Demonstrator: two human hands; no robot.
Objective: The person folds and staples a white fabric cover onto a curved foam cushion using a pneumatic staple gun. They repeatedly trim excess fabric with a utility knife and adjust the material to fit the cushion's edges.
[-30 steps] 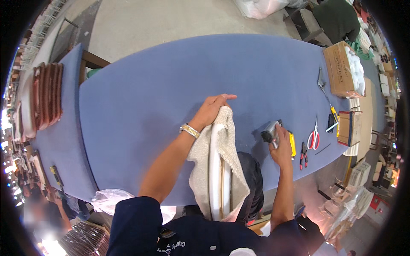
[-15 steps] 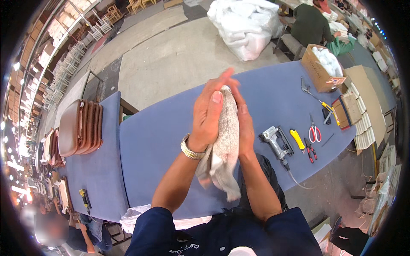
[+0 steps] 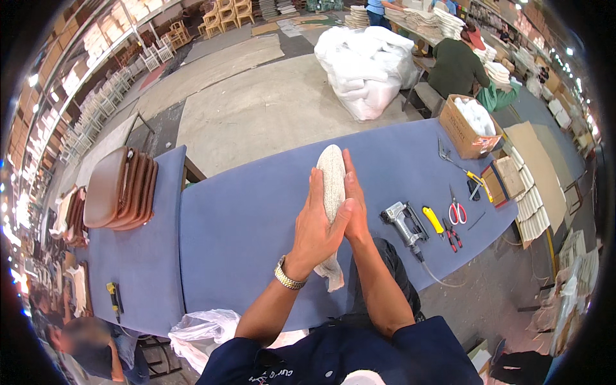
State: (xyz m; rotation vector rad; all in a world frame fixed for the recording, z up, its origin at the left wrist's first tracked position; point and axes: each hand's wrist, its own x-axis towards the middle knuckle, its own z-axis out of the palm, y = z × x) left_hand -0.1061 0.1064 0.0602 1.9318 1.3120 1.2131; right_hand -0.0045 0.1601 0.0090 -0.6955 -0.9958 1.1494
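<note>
Off-white knitted cloth [image 3: 332, 176], bunched into a long narrow shape, stands on edge above the blue table, its loose end hanging toward me. My left hand [image 3: 319, 221], with a metal watch on the wrist, presses against the cloth's left side. From the right side my right hand [image 3: 355, 208] presses against it, fingers straight. The cloth is squeezed between both palms, and its rounded tip sticks out past the fingers. My left thumb crosses over its near part, which the hands partly hide.
On the blue table [image 3: 256, 192] to the right lie a pneumatic staple gun [image 3: 404, 223] with hose, a yellow utility knife [image 3: 433, 220], scissors [image 3: 457, 210] and pliers [image 3: 452, 235]. A cardboard box [image 3: 465, 131] holds white stuffing. Brown seat pads [image 3: 122, 186] are stacked left.
Both hands have slid a little nearer along the cloth, exposing its rounded tip. My left thumb now crosses over it. The view has tilted slightly upward.
</note>
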